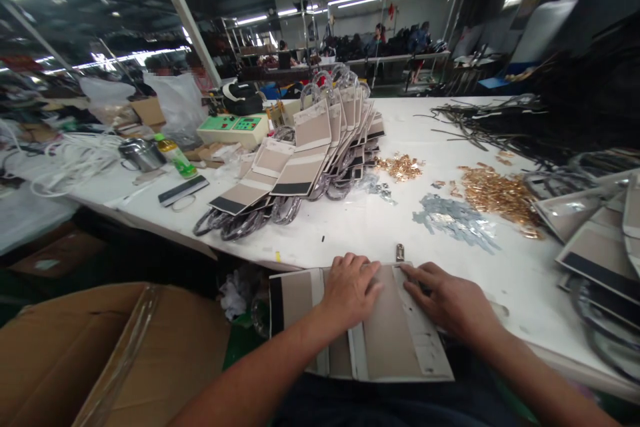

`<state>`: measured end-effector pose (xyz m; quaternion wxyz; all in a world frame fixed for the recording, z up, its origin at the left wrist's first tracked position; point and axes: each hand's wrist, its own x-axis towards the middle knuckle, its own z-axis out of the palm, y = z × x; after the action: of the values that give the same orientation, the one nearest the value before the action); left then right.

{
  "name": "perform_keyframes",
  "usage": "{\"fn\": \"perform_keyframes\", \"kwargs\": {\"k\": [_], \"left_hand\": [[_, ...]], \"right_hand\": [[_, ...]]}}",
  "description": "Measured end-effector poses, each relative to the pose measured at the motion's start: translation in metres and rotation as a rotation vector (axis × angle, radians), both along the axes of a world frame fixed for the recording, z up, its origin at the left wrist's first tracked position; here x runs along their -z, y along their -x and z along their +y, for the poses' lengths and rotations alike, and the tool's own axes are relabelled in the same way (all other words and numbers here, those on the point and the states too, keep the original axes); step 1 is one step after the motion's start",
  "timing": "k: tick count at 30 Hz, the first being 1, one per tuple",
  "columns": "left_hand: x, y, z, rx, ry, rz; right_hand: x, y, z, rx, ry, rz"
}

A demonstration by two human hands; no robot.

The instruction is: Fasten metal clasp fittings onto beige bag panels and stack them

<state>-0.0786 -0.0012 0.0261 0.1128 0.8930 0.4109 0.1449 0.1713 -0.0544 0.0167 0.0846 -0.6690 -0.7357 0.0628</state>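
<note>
A beige fabric-covered bag panel (390,327) with pale strips and a black end band lies in front of me, over the table's near edge. My left hand (353,290) rests flat on it, fingers spread a little. At the panel's far right edge is my right hand (447,297), with thumb and forefinger drawn together over the pale strip. A small dark bit shows between those fingers; what it is stays hidden. Just beyond the panel's far edge a small metal clip-like piece (400,252) sits on the table.
Stacked panels with clear coiled tubing (305,153) lie ahead; more panels (605,247) are at right. Piles of gold metal pieces (495,193) and grey flat pieces (453,221) lie on the white table (360,233). A cardboard box (190,340) stands low left; a bottle (176,157) stands back left.
</note>
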Motion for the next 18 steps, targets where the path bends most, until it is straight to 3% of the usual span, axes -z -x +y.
{"fn": "perform_keyframes", "kwargs": {"k": [11, 14, 18], "left_hand": [[-0.014, -0.029, 0.069, 0.073, 0.249, 0.012], [-0.013, -0.026, 0.064, 0.067, 0.24, -0.002], [-0.013, -0.028, 0.029, 0.068, 0.041, -0.008]], "right_hand": [[-0.009, -0.009, 0.012, 0.075, 0.094, 0.057], [-0.008, -0.008, 0.012, 0.081, 0.107, 0.036], [-0.011, -0.006, 0.011, 0.086, 0.111, 0.017]]}}
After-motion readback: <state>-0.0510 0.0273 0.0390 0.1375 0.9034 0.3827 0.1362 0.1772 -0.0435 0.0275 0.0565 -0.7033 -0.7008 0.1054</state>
